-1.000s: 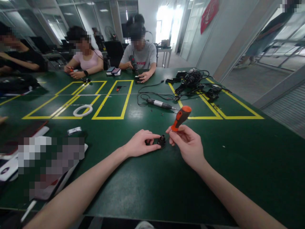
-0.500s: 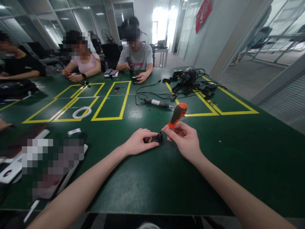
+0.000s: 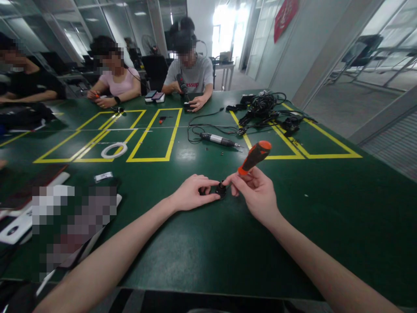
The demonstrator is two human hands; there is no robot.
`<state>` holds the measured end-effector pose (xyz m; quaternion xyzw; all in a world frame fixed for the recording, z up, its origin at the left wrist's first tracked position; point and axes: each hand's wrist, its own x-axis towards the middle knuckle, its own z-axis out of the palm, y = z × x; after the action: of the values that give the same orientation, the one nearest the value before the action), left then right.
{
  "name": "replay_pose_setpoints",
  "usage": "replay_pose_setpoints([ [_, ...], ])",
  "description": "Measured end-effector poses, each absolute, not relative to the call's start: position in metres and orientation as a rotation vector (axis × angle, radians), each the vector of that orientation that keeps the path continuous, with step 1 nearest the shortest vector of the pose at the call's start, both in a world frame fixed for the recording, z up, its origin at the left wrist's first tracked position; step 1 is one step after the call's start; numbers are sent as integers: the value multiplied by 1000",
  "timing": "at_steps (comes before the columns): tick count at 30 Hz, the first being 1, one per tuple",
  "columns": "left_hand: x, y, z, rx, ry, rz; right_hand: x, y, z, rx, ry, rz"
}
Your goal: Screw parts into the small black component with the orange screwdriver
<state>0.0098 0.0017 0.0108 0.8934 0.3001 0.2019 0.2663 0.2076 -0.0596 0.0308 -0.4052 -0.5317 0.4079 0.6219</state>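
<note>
A small black round part [image 3: 221, 190] with a narrow raised neck stands on the green table in front of me. My left hand [image 3: 194, 192] grips it from the left between thumb and index finger. From the right, my right hand [image 3: 257, 191] holds a screwdriver with an orange and dark grey handle [image 3: 256, 157], tilted up to the right. The right index fingertip reaches the top of the black part; whether it presses on something tiny there I cannot make out. The screwdriver's shaft is hidden by the hand.
Beyond my hands lies a corded electric screwdriver [image 3: 219, 139], with a tangle of black cables [image 3: 263, 106] behind it. A white tape ring [image 3: 114, 150] rests on the left among yellow tape outlines. Phone-like devices [image 3: 81, 226] lie near left. A co-worker [image 3: 189, 74] works across the table.
My right index finger has come onto the top of the black part, and the screwdriver handle leans further right. The left hand keeps its grip. The view has shifted slightly.
</note>
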Motion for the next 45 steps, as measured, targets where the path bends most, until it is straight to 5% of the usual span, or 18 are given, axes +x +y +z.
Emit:
replay_pose_setpoints([
  [16,15,0,11,2440,766,508,220,-51,23,-1025,-1271,753],
  [26,10,-1,22,1931,802,559,234,-48,24,-1132,-2031,533],
  [45,10,-6,18,2356,809,666,229,-51,18,-1049,-2356,420],
])
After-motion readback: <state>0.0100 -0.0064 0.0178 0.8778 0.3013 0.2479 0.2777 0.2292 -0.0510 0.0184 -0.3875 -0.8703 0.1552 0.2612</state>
